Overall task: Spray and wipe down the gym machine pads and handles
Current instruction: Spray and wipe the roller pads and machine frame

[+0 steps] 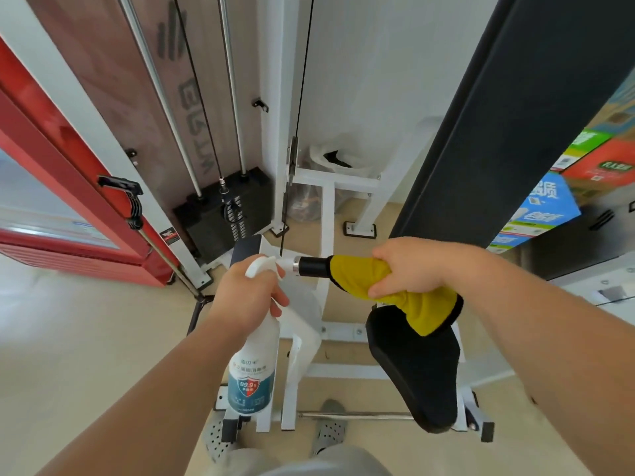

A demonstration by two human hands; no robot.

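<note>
My left hand (249, 293) grips the neck of a white spray bottle (256, 365) with a blue label, its nozzle close to the end of a black machine handle (312, 266). My right hand (409, 267) holds a yellow cloth (417, 309) wrapped around that handle. The handle's bare black end and metal collar stick out to the left of the cloth. Below the cloth sits a black padded seat (415, 376) on the white machine frame (328, 235).
A black weight stack (220, 214) with chrome guide rods stands behind on the left. A red glass-door cabinet (68, 187) is at far left. A tall black upright pad (508, 111) rises on the right, with colourful boxes (546, 204) beyond it. My sandalled feet are below.
</note>
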